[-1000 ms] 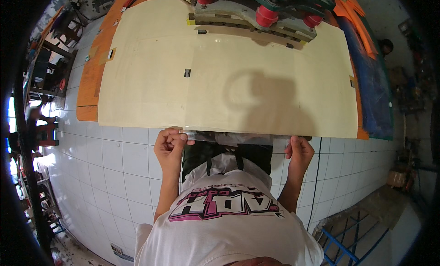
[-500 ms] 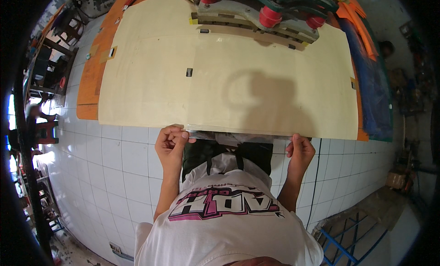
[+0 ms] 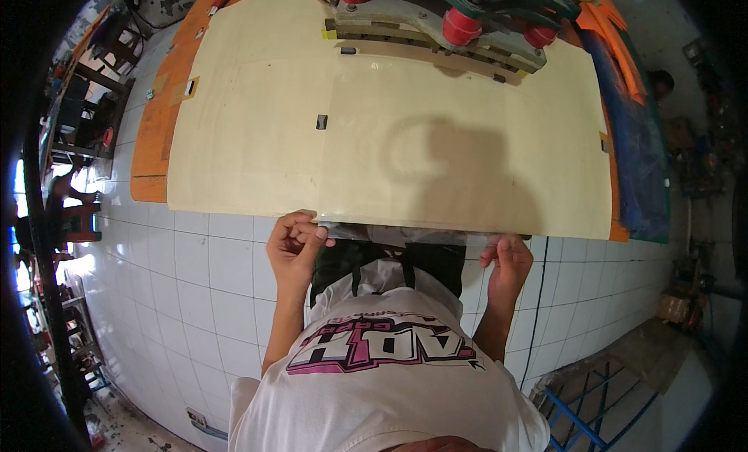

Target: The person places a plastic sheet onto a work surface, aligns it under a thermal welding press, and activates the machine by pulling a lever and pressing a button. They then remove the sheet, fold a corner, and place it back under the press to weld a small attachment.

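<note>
A strip of clear plastic sheet (image 3: pixel 401 235) stretches along the near edge of a cream-coloured board (image 3: pixel 257 148), in front of my body. My left hand (image 3: pixel 293 245) is closed on its left end, thumb against the bent fingers. At the right end, my right hand (image 3: pixel 508 263) has its fingers curled at the plastic and looks slightly blurred. How far the plastic reaches over the board is hard to make out. A small dark rectangular piece (image 3: pixel 322 122) lies on the board, with similar ones near its far side.
A metal frame (image 3: pixel 425 35) with red knobs (image 3: pixel 461 27) and green arms overhangs the board's far side. Orange table edging (image 3: pixel 148 164) shows at the left. Blue sheeting (image 3: pixel 631 156) and orange material (image 3: pixel 609 43) lie at the right. White floor tiles (image 3: pixel 195 296) surround me.
My right hand has dropped slightly toward me, and its fingers have shifted at the plastic's end. The left hand has moved slightly toward me, still on the plastic.
</note>
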Action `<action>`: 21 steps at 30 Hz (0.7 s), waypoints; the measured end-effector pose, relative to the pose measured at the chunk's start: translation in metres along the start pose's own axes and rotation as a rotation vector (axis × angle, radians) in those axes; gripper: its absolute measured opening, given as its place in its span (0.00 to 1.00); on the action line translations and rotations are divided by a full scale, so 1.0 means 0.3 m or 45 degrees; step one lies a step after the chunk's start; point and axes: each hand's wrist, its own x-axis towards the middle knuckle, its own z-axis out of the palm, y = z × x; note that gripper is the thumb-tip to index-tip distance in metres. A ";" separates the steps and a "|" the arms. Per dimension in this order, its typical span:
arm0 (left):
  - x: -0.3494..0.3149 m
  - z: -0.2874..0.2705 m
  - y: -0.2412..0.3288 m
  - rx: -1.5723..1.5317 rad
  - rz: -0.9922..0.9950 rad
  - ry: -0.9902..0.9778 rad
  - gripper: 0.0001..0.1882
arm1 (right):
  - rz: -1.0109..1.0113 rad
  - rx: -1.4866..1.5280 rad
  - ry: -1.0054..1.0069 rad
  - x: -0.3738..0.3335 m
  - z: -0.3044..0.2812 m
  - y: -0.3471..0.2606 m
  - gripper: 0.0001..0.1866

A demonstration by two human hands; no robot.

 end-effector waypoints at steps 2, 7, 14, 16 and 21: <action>-0.007 0.009 -0.002 -0.022 -0.016 -0.022 0.13 | -0.068 0.122 -0.231 -0.023 0.038 0.005 0.17; -0.032 0.011 0.001 0.137 -0.067 -0.644 0.08 | 0.154 -0.016 -0.234 -0.042 0.174 -0.073 0.20; -0.019 0.019 0.033 0.265 -0.076 -0.779 0.05 | -0.146 -0.344 0.312 0.050 0.033 -0.130 0.19; -0.012 0.006 0.050 0.307 -0.106 -0.770 0.05 | -0.345 -0.446 0.589 0.083 -0.088 -0.184 0.20; 0.024 -0.002 0.103 0.171 -0.026 -0.718 0.05 | -0.963 -0.854 1.034 0.057 -0.234 -0.425 0.20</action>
